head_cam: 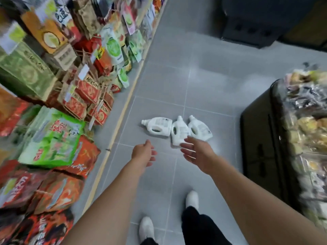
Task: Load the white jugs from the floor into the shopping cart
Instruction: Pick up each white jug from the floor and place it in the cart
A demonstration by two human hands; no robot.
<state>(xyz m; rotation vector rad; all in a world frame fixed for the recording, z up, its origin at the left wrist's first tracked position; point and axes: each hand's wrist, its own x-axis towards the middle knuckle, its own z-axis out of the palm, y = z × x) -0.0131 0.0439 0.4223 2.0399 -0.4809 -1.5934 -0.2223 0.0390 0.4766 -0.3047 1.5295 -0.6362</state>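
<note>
Three smooth white handled jugs [179,132] lay on glossy grey floor tiles [159,80], just beyond left hand [144,152] and right hand [198,153], fingers apart, holding nothing

Bright even light; floor [203,71] glare; edges blurred, warped.

No legible text recorded. The three white plastic handled jugs [180,133] lying on the grey tiled floor [203,82] carry grey printed panels, too small to read. Red cardboard boxes [89,89] and green plastic bags [53,137] at left show large characters, blurred beyond reading.
</note>
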